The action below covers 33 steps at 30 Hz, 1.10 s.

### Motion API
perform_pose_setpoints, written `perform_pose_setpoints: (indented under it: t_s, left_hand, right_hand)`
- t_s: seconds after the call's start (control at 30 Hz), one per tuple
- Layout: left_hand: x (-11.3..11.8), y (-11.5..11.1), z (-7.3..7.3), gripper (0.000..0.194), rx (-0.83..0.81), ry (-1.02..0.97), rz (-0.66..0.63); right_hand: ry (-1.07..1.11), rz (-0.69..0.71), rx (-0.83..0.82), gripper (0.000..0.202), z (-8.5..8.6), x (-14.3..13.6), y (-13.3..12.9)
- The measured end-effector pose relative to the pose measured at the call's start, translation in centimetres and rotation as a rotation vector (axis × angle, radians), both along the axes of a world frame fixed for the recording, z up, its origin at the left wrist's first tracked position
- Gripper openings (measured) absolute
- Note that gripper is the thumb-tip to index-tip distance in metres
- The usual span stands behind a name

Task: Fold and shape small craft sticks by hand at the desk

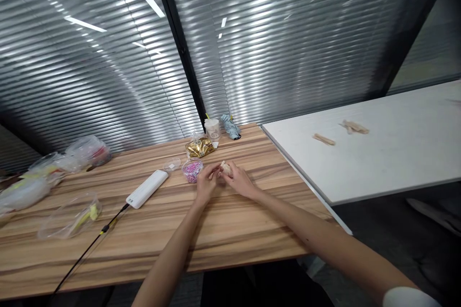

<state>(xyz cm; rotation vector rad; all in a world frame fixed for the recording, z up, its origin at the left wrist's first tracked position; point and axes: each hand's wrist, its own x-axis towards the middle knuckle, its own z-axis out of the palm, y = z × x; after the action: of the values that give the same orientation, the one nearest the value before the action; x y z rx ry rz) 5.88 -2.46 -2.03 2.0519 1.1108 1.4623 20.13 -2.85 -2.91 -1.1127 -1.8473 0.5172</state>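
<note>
My right hand [240, 182] is closed round a small cream-coloured object [226, 168], just above the wooden table. Its kind is too small to make out. My left hand [207, 183] meets it from the other side with fingers pinched together; what they hold, if anything, is hidden. Close by my left hand stands a clear round tub [192, 171] full of pink and purple beads. Behind the tub lies a shiny gold packet [200, 147]. The tub's likely lid, a clear disc [173, 164], lies to its left.
A white power bank [147, 189] with a black cable [90, 244] lies on the wooden table [144, 254]. Plastic bags [88, 151] sit at left. A cup [212, 128] and a crumpled blue-grey wrapper [231, 127] stand behind. Light wooden pieces [355, 127] rest on the white table [389, 163].
</note>
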Motion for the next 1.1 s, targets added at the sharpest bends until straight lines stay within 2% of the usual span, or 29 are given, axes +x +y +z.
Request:
perform_pose_setpoints:
  t_s: [0.1, 0.3, 0.5, 0.73, 1.1]
  left_hand:
    - [0.2, 0.0, -0.2, 0.025, -0.069, -0.109, -0.026]
    - [0.6, -0.2, 0.0, 0.029, -0.118, -0.196, -0.064]
    - [0.6, -0.1, 0.0, 0.03, -0.107, -0.149, -0.089]
    - [0.7, -0.4, 0.1, 0.029, -0.077, -0.049, -0.086]
    - [1.3, -0.6, 0.7, 0.025, -0.308, -0.273, -0.06]
  right_hand:
    - [0.061, -0.014, 0.008, 0.017, -0.1, 0.1, 0.2]
    - [0.164, -0.021, -0.016, 0.015, 0.1, 0.2, 0.5]
    - [0.354, 0.034, -0.099, 0.019, -0.3, 0.0, 1.1]
    - [0.47, 0.077, -0.156, 0.018, -0.7, -0.2, 1.3]
    - [0.622, 0.147, -0.256, 0.017, -0.6, -0.3, 1.4]
